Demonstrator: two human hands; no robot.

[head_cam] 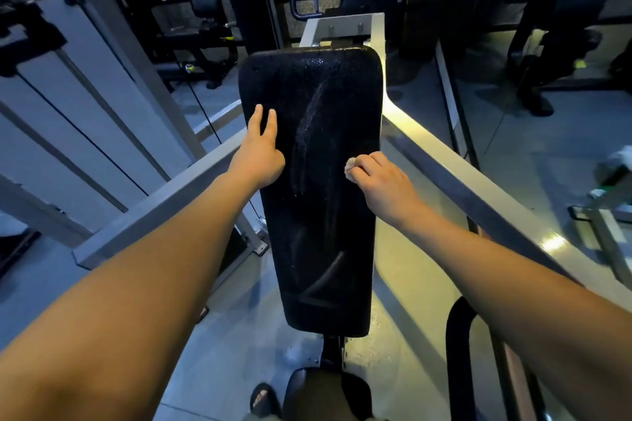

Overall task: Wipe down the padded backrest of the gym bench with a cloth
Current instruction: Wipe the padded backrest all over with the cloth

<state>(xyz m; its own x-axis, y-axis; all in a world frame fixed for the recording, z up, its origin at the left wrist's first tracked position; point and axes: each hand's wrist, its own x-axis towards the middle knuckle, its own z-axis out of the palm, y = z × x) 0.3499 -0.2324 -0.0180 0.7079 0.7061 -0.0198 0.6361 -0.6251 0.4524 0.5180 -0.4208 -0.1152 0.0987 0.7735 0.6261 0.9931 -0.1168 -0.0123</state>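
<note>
From the head view, the left hand (261,150) lies flat and open on the black backrest (318,202), while the right hand (383,181), fingers curled, presses a small pale cloth (349,166) against the pad's right side.

A single head-worn camera looks forward and down, close over the long black padded backrest (318,181).

Both forearms are bare, no sleeves showing (hands (261,154) ungloved), and a dark sandal (263,400) is on one foot.
</note>
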